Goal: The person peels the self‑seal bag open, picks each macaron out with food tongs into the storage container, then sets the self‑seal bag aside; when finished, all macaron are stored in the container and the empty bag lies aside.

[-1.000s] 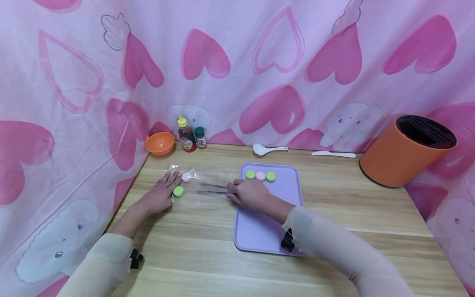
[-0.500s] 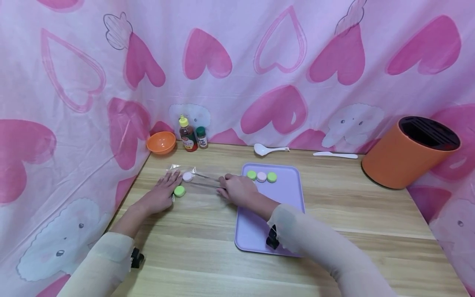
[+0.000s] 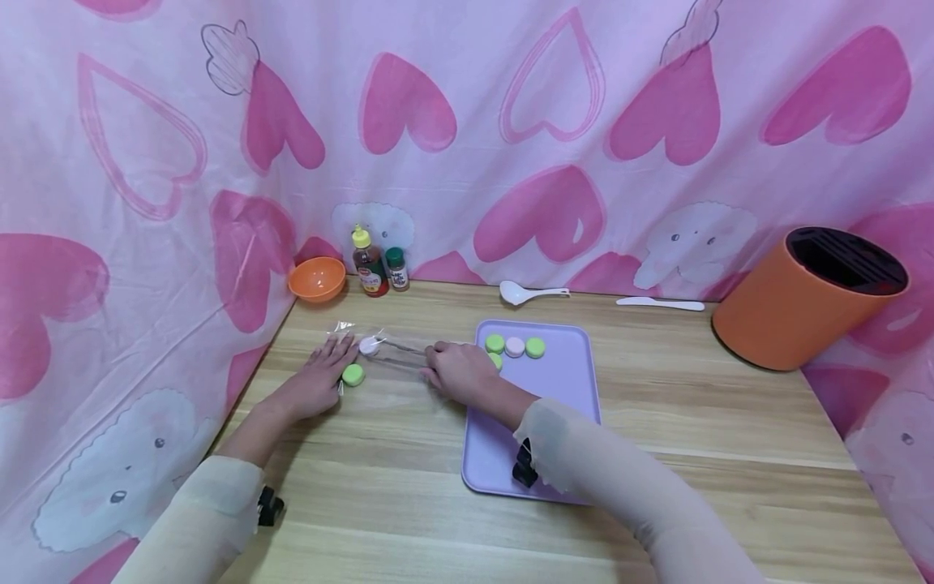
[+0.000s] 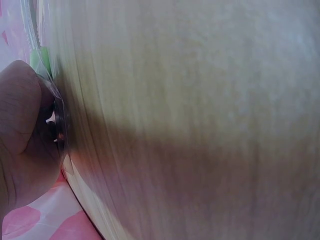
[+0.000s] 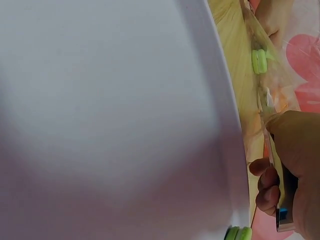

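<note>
My right hand (image 3: 461, 371) holds metal tongs (image 3: 401, 350), pointing left over a clear plastic bag (image 3: 409, 389) on the table. The tong tips are at a pale pink macaron (image 3: 369, 346); glare on the plastic hides whether they touch it. My left hand (image 3: 315, 385) lies with fingers extended on the bag's left end. Close to its fingers is a green macaron (image 3: 353, 375), also seen in the right wrist view (image 5: 259, 61). On the lilac tray (image 3: 540, 438), a pink macaron (image 3: 514, 347) sits between green ones, with another green macaron (image 3: 496, 361) partly behind my right hand.
An orange bowl (image 3: 317, 281), a yellow-capped sauce bottle (image 3: 370, 268) and a green-capped jar (image 3: 397, 272) stand at the back left. A white ladle (image 3: 521, 294) and white knife (image 3: 660, 304) lie along the back. An orange knife block (image 3: 795, 304) stands far right.
My right hand has moved left, bringing the tong tips to the pale pink macaron. A green macaron on the tray has come into view from behind that hand. My left hand has stayed put.
</note>
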Available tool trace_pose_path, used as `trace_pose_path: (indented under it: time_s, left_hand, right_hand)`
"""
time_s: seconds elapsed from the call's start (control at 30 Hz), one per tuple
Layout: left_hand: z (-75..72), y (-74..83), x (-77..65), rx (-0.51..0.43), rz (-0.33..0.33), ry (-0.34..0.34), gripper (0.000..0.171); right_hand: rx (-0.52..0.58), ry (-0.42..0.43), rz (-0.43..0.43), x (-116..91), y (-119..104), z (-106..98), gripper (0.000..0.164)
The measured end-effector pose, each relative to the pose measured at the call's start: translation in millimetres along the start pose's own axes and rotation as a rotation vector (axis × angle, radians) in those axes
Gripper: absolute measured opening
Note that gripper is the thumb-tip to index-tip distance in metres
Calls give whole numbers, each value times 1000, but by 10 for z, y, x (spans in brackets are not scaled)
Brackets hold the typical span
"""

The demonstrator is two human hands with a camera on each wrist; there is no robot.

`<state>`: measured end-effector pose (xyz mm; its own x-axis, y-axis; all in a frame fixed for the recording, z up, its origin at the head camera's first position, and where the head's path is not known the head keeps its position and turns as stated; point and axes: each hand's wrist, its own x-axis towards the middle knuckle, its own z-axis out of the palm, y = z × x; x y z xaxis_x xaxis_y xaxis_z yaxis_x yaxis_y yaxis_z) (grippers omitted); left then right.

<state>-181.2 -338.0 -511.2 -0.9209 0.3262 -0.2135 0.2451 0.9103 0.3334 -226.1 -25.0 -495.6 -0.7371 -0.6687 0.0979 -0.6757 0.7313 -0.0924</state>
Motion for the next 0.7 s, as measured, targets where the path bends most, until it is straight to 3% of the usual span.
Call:
trace_pose_path:
  time_s: [0.3, 0.7]
  left_hand:
    - [-10, 24, 0, 4, 10, 8, 86]
    - [4, -15, 12, 4, -4, -13, 87]
  right_hand:
    - [4, -19, 2, -29, 48, -32, 33]
    - [9, 61, -45, -197, 234, -128, 32]
